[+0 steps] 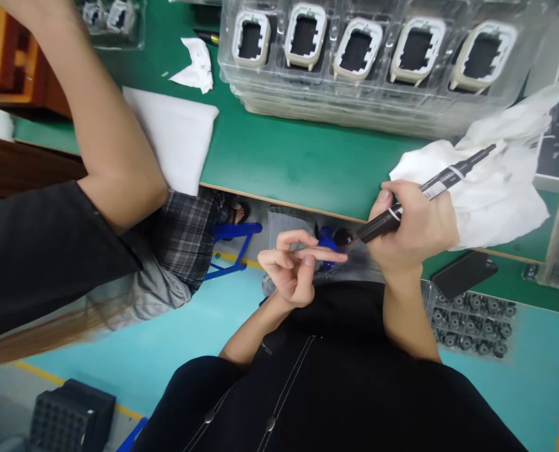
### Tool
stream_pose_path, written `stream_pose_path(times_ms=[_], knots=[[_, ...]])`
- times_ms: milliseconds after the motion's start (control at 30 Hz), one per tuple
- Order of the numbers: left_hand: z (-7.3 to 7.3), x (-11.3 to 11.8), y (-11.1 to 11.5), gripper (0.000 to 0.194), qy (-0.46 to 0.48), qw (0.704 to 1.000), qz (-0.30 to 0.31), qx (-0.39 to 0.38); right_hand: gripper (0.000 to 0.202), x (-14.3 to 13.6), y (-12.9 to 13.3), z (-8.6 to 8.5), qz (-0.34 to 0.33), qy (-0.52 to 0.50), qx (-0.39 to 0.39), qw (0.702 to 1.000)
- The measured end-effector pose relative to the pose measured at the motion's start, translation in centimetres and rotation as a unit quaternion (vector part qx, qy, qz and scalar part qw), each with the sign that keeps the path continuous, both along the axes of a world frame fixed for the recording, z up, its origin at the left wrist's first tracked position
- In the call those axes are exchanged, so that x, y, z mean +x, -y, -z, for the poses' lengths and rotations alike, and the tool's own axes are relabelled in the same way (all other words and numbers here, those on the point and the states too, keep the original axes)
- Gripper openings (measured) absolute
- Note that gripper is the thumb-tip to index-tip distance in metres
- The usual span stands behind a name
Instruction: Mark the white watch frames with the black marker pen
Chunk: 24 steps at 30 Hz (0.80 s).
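Note:
My right hand (423, 223) is wrapped round a black marker pen (437, 186) with a white label band. The marker slants up to the right, its narrow tip end farthest from me. Over the table's front edge, my left hand (289, 267) holds nothing; one finger stretches toward the right hand, and the others are bent but apart. Behind the right hand lies a crumpled white cloth (510, 194) with dark smudges. Past the hands, a stack of clear plastic trays (336, 110) holds several pale frame-shaped housings (357, 49).
On the green table (284, 160) lie a folded white cloth (180, 135) and a crumpled tissue (198, 66). A dark phone (465, 274) rests at the right, by a tray of small black parts (472, 323). A co-worker's arm (114, 144) reaches over the table at left.

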<state>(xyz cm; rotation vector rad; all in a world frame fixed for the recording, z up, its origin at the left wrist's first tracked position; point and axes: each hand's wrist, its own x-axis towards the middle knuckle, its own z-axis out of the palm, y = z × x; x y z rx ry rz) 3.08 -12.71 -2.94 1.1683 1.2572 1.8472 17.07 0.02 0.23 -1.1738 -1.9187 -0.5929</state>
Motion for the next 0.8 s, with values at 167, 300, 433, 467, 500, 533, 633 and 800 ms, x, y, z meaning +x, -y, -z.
stream_pose_path(times_ms=[167, 300, 433, 467, 500, 533, 633, 800], knots=[[-0.8, -0.2, -0.3, 0.020, 0.004, 0.999, 0.025, 0.031, 0.021, 0.1, 0.1, 0.2, 0.022, 0.000, -0.058, 0.998], [-1.2, -0.2, -0.4, 0.024, 0.049, 0.996, 0.051, 0.052, 0.022, 0.2, 0.4, 0.3, 0.010, -0.009, -0.080, 0.997], [-1.5, -0.5, -0.5, 0.022, 0.041, 0.997, 0.058, 0.034, 0.031, 0.4, 0.7, 0.3, 0.003, -0.041, -0.194, 0.980], [-1.6, -0.6, -0.5, 0.021, 0.026, 0.998, 0.058, 0.029, 0.032, 0.4, 0.8, 0.3, -0.001, -0.044, -0.214, 0.976], [-1.6, -0.7, -0.5, 0.021, 0.007, 0.998, 0.058, 0.023, 0.032, 0.4, 0.7, 0.3, -0.004, -0.046, -0.216, 0.975], [-1.6, -0.8, -0.5, 0.022, -0.008, 0.998, 0.057, 0.020, 0.031, 0.4, 0.7, 0.3, -0.010, -0.047, -0.196, 0.979], [-1.6, -1.0, -0.4, 0.024, -0.008, 0.997, 0.071, 0.028, 0.024, 0.2, 0.4, 0.4, -0.028, -0.043, -0.081, 0.995], [-1.8, -1.1, -0.4, 0.028, 0.016, 0.996, 0.080, 0.045, 0.027, 0.2, 0.2, 0.6, 0.002, -0.019, -0.086, 0.996]])
